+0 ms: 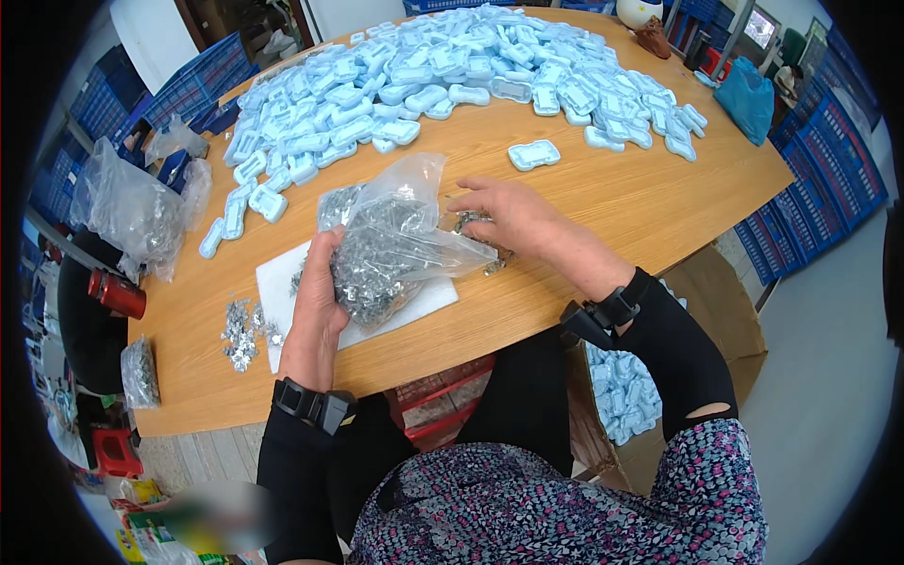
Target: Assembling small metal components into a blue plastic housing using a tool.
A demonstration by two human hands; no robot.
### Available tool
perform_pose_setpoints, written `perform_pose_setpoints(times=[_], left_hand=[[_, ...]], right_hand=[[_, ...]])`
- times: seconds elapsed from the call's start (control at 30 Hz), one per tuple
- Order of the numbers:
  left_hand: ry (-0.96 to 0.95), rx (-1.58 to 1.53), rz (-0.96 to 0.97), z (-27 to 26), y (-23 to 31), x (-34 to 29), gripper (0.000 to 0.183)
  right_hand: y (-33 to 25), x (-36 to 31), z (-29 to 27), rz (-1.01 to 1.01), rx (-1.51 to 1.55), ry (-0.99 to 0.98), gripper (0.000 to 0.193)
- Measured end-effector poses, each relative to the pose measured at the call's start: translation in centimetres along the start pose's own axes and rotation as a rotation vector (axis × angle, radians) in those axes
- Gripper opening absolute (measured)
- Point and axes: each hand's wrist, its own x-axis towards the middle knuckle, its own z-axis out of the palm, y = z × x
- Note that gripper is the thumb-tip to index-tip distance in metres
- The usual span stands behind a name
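Observation:
A clear plastic bag full of small silvery metal pieces leans over the near part of the table, its loose mouth spreading to the right. My left hand is closed round the bag's left side. Beneath the bag lies a white foam sheet. To the right of the bag mouth, my right hand hovers with fingers apart over a small heap of metal pieces, partly hidden by the hand and plastic. More loose metal pieces are scattered left of the sheet.
A big heap of light-blue moulded pieces covers the table's far side; a single blue piece lies nearer. Plastic bags and a red canister are at left. A cardboard box with blue pieces stands at my right.

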Motion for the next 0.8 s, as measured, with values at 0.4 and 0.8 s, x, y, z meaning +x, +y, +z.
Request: perform_pose_setpoints(times=[0.4,0.8], left_hand=[[-0.041,0.032,0.059,-0.8,-0.6,0.8,0.048],[-0.026,0.01,0.024,-0.5,-0.4,0.4,0.047]], right_hand=[[-3.9,5.2,2.1,-0.03,0.194,-0.302,0.086],[0.4,2.4,0.5,0.131,0.205,-0.239,0.052]])
